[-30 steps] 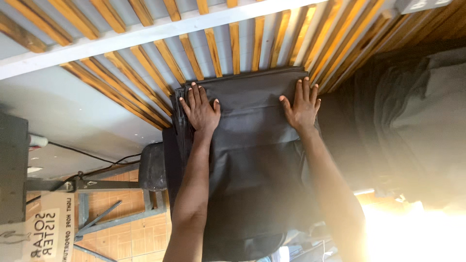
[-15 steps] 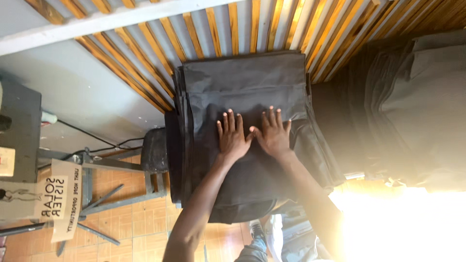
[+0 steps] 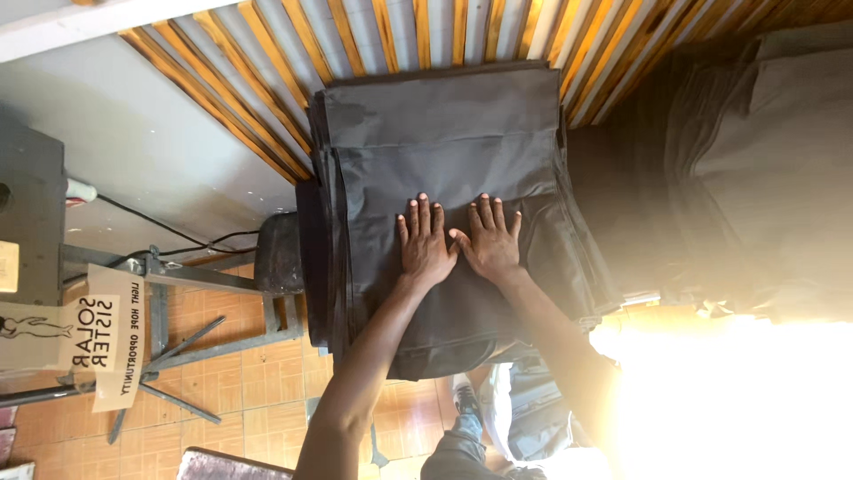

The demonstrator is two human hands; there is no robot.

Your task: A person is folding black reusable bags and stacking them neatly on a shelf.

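A stack of folded dark grey fabric lies in the middle of the view, with layered edges showing along its left side. My left hand rests flat on the top layer, fingers spread and pointing up the frame. My right hand lies flat right beside it, the thumbs nearly touching. Neither hand grips anything. Both forearms reach in from the bottom of the frame.
Orange and grey slats run behind the stack. A second heap of dark cloth lies at right. A grey metal stand with a paper sign sits at left over a tiled floor. Strong glare washes the lower right.
My hands came together from the far corners of the fabric to its middle and slid toward me. The view shifted so the stack sits higher in frame.
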